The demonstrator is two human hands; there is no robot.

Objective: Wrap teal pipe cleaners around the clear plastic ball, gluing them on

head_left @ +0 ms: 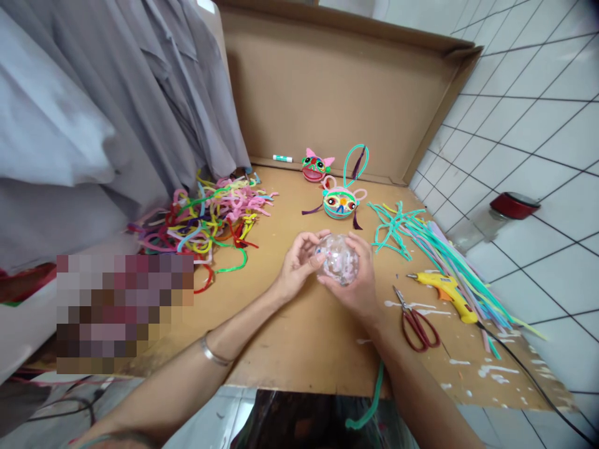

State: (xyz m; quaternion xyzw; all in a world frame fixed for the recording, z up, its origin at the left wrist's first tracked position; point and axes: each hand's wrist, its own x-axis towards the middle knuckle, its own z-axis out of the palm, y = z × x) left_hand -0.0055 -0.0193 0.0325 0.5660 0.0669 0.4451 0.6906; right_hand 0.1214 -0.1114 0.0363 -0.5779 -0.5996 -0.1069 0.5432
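A clear round ball (337, 259) with small pink and blue bits in it is held between my two hands above the middle of the table. My left hand (299, 263) has its fingers curved around the ball's left side, the thumb on its front. Around the right side and underside, my right hand (358, 280) is wrapped. Just beyond the ball sits a decorated figure (340, 203) with pink ears, a teal loop and dark tassels. Behind it to the left is a red figure (315, 167) with pink ears.
Tangled coloured pipe cleaners (215, 215) lie left. At right are teal twisted pieces (395, 229), straight pipe cleaners (449, 262), a yellow glue gun (444, 293) with cord, red-handled scissors (416, 327) and a red-lidded jar (496, 215). A cardboard panel (337, 93) stands behind.
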